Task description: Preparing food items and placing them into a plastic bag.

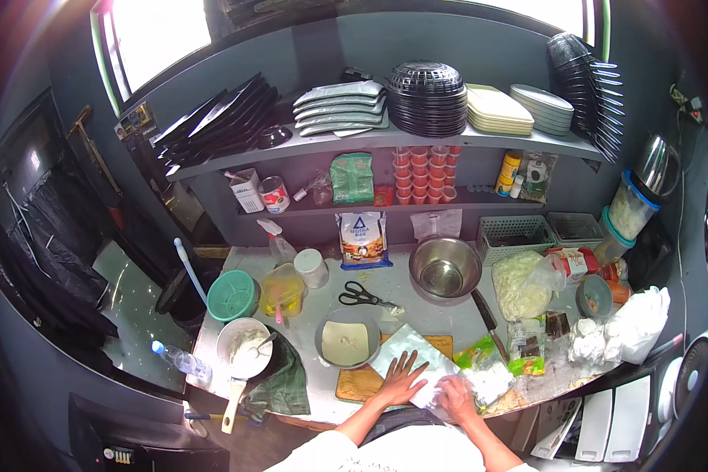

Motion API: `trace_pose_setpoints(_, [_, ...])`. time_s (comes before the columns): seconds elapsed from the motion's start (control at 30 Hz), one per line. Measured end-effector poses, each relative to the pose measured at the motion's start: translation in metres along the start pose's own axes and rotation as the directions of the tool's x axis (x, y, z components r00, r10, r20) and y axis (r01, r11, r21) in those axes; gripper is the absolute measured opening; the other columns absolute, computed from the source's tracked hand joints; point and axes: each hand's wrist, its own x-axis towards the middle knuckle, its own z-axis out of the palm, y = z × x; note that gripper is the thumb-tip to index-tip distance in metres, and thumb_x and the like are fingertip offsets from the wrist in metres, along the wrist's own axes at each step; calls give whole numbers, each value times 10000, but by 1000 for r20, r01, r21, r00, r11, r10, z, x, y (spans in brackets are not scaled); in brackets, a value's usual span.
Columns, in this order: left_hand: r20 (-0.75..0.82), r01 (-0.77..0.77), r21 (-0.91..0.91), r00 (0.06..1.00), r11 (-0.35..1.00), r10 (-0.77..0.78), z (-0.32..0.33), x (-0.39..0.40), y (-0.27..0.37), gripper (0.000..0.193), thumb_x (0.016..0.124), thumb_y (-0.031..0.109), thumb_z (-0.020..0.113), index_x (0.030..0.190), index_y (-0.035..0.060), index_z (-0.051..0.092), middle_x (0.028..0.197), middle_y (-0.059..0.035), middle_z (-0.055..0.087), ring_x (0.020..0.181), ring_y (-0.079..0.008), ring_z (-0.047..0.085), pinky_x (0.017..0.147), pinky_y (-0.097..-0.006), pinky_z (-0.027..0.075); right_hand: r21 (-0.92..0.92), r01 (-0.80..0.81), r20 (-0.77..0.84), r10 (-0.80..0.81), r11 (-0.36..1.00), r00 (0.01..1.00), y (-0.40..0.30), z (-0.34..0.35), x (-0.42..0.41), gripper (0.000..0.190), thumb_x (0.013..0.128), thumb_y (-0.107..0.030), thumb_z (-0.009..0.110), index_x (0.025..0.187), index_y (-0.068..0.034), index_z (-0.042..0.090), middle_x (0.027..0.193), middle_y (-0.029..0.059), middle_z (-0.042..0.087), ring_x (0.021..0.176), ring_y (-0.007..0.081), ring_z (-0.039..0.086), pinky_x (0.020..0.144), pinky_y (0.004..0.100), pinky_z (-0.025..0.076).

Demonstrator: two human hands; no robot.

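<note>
A pale, shiny sheet or flat packet (400, 345) lies at a slant over a wooden cutting board (354, 386). My left hand (398, 380) rests flat on it with the fingers spread. At its right corner my right hand (455, 396) touches it with curled, blurred fingers; whether they pinch the edge is unclear. Left of the sheet stands a round bowl (318, 336) with a square, cream-coloured wrapper sheet (345, 343) inside. A green and clear plastic package (487, 377) lies just right of my right hand. Black-handled scissors (360, 293) lie behind the bowl.
A saucepan of white paste (221, 342) with a spoon stands left, its handle past the table edge. A steel pot (416, 283), a long knife (494, 336) and a bag of pale shreds (516, 289) lie behind and right. Shelves (330, 141) hold stacked plates.
</note>
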Motion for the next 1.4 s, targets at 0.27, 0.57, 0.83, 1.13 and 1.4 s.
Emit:
trace_pose_setpoints(0.27, [68, -6, 26, 998, 1000, 4, 1, -4, 5, 583, 954, 526, 409, 1476, 273, 349, 1592, -156, 80, 1461, -390, 37, 1153, -561, 66, -77, 53, 96, -45, 996, 994, 2, -3, -9, 316, 690, -180, 735, 1004, -180, 708, 1056, 48, 678, 1025, 263, 612, 954, 469, 405])
trace_pose_setpoints(0.57, [17, 15, 21, 1000, 1000, -16, -19, 15, -3, 559, 945, 442, 456, 1438, 181, 420, 1576, -179, 147, 1454, -406, 65, 1161, -536, 67, -3, 65, -19, -65, 998, 998, 15, -23, -6, 142, 792, -92, 630, 929, -106, 666, 930, 49, 687, 942, 234, 638, 1015, 467, 393])
trace_pose_setpoints(0.83, [40, 3, -42, 999, 999, -1, -20, 4, 12, 537, 973, 416, 414, 1441, 152, 409, 1569, -197, 144, 1451, -411, 58, 1162, -520, 44, 290, -328, -178, 387, 899, 905, 9, -96, -40, 79, 886, -83, 573, 913, -25, 619, 831, 108, 661, 803, 244, 658, 752, 355, 515])
trace_pose_setpoints(1.13, [91, -38, -749, 983, 661, 159, -77, 20, 59, 664, 942, 468, 521, 1430, 36, 396, 1459, -178, 407, 1379, -330, 327, 1139, -442, 218, 910, -263, -51, 715, 321, 697, -23, -177, -1, 248, 989, -253, 527, 1119, -51, 586, 752, 24, 630, 638, 90, 587, 557, 241, 474])
trace_pose_setpoints(1.4, [135, 208, -956, 937, -206, 322, -100, 28, 99, 1107, 792, 863, 210, 1482, -2, 249, 1469, -219, 370, 1348, -345, 379, 1133, -463, 249, 796, -420, 70, 622, 437, 780, -33, -149, 21, 225, 974, -150, 543, 1097, 28, 604, 728, 65, 637, 582, 101, 595, 567, 236, 503])
